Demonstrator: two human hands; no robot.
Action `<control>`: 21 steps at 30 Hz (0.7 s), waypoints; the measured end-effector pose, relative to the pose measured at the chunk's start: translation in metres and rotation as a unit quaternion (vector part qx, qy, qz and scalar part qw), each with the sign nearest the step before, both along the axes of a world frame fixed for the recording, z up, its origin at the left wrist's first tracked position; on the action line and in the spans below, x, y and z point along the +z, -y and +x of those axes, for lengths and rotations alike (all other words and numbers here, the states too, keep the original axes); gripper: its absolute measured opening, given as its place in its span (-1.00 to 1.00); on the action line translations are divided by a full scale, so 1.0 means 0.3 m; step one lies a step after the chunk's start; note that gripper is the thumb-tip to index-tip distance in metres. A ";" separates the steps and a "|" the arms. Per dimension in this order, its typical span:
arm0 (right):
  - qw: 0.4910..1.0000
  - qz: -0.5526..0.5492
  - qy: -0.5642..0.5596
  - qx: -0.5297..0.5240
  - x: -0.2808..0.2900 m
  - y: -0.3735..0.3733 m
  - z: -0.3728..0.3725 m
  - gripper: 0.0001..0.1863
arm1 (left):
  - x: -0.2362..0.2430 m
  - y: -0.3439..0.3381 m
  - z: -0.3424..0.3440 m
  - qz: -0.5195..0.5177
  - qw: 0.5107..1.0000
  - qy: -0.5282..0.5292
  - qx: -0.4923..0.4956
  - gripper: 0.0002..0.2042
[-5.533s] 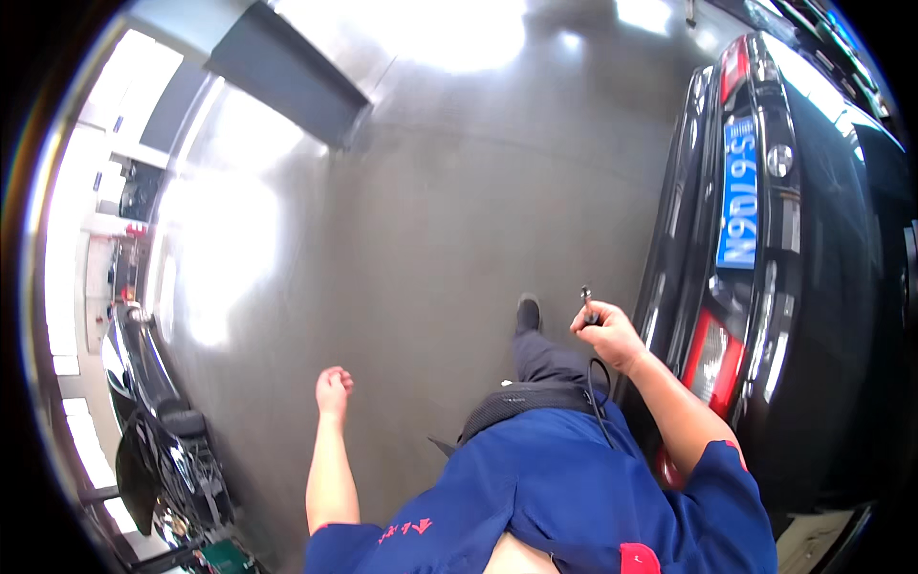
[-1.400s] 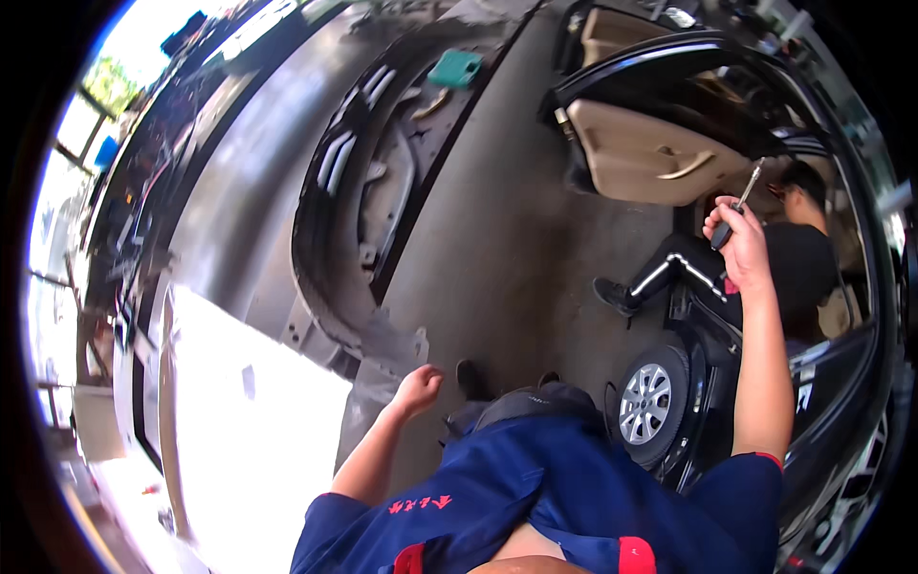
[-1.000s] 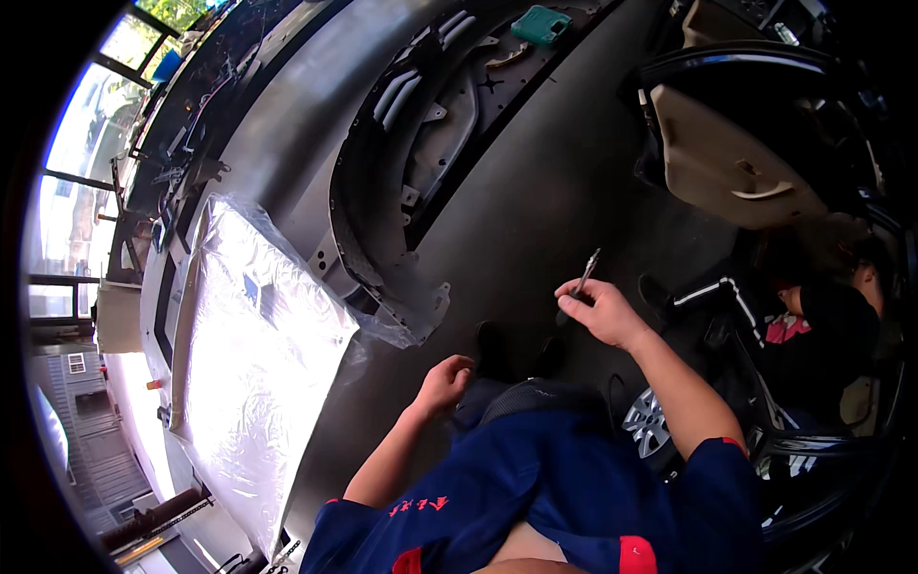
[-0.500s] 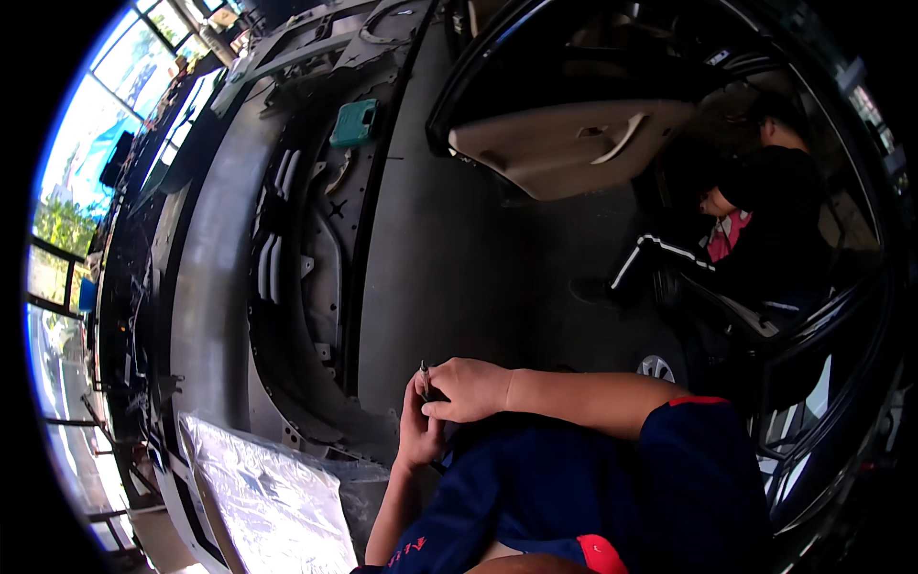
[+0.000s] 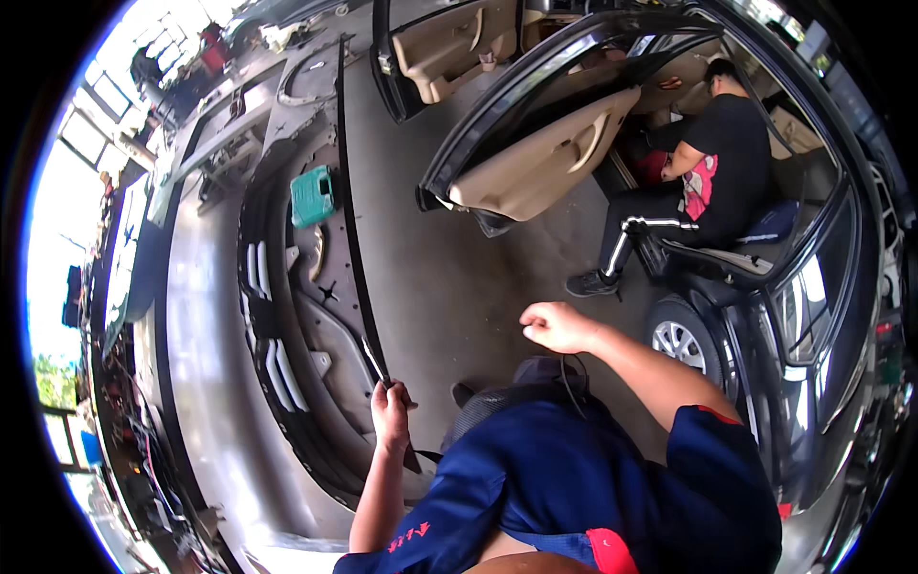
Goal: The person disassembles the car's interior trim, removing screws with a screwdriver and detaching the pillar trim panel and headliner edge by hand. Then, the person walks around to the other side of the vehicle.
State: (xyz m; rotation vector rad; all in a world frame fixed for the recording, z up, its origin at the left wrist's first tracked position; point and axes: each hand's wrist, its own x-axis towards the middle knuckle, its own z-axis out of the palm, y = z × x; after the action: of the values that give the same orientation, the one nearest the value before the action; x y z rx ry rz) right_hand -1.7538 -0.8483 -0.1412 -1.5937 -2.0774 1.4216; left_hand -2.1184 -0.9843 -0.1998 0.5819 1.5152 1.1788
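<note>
The left grip (image 5: 391,411) seemingly half-hides the tool (image 5: 376,363)

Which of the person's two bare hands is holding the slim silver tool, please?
It is the bare left hand, curled around the slim silver tool; the bare right hand, held out in the air, shows no tool.

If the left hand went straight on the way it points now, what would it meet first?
Probably the grey panel ahead of the tool in the left hand; depth is unclear, so the hand might pass above.

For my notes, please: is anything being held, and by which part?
The left hand holds a thin tool by its dark handle; the right hand shows nothing held.
</note>
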 end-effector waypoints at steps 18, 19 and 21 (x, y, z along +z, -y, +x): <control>0.947 -0.250 0.162 -0.119 -0.704 -0.244 0.257 -0.85 | -0.344 -0.277 -0.454 -0.158 0.980 0.004 0.120 -0.77; 0.946 -0.263 0.173 -0.080 -0.713 -0.247 0.226 -0.85 | -0.352 -0.286 -0.482 -0.176 0.975 -0.005 0.134 -0.76; 0.950 -0.250 0.065 -0.174 -0.710 -0.288 0.166 -0.86 | -0.377 -0.310 -0.534 -0.216 0.970 -0.029 0.111 -0.77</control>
State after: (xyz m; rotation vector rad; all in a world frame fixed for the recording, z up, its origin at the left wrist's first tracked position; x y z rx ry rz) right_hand -1.7039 -0.7620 -0.3542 -2.1583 -1.4450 1.8334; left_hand -2.2787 -0.8914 -0.3130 0.1564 1.8550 0.9564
